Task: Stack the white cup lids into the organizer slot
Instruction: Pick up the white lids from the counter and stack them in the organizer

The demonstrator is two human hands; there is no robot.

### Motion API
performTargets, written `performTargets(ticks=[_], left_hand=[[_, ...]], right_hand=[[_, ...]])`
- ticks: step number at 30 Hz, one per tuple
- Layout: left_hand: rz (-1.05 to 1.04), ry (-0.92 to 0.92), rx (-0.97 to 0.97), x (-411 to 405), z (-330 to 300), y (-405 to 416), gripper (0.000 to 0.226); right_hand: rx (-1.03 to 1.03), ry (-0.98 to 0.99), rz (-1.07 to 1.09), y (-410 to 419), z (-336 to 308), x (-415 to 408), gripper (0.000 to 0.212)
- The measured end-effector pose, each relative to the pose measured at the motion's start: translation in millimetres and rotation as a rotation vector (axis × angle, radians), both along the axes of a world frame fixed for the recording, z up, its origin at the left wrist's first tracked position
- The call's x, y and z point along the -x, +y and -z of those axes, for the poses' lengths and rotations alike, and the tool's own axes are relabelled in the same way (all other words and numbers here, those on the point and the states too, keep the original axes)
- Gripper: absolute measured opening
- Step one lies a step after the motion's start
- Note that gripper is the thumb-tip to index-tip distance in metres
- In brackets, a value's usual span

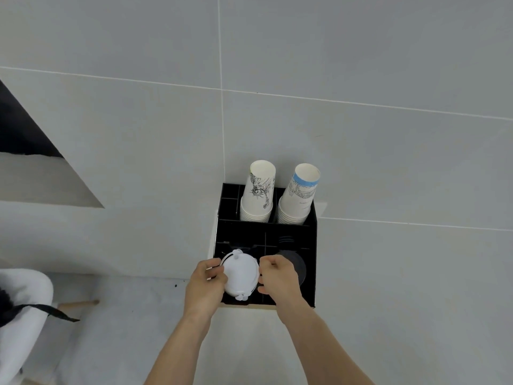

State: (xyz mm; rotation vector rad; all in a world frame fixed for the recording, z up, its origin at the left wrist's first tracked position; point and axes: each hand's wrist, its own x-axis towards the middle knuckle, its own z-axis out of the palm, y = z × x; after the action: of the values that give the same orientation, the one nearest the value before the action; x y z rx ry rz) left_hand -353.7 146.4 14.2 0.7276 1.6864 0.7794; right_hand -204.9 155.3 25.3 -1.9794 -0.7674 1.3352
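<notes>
A stack of white cup lids (241, 275) sits at the front left slot of a black organizer (310, 226). My left hand (204, 286) grips the stack's left side with fingers curled on its rim. My right hand (279, 277) holds the stack's right edge between thumb and fingers. The lids lie mostly inside the slot, tilted a little toward me, and their lower part is hidden by my hands.
Dark lids (295, 263) fill the front right slot. Two stacks of upturned paper cups (257, 191) (298, 195) stand in the back slots. The organizer rests against a grey tiled wall. A white chair (19, 315) stands at the lower left.
</notes>
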Motion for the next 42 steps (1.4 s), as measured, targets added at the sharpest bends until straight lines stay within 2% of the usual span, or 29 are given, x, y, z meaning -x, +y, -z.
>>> performTargets(ticks=[15, 36, 42], left_hand=[[0.006, 0.033, -0.056, -6.9, 7.4, 1.3, 0.042], [-0.012, 0.131, -0.138, -12.3, -4.2, -14.1, 0.044], [0.005, 0.195, -0.181, -10.8, -8.2, -25.4, 0.044]], right_hand=[[0.020, -0.068, -0.081, -0.7, 3.7, 6.0, 0.036], [-0.061, -0.014, -0.057, -14.9, -1.1, -13.1, 0.032], [-0.091, -0.009, -0.052, -26.3, -13.1, -24.4, 0.023]])
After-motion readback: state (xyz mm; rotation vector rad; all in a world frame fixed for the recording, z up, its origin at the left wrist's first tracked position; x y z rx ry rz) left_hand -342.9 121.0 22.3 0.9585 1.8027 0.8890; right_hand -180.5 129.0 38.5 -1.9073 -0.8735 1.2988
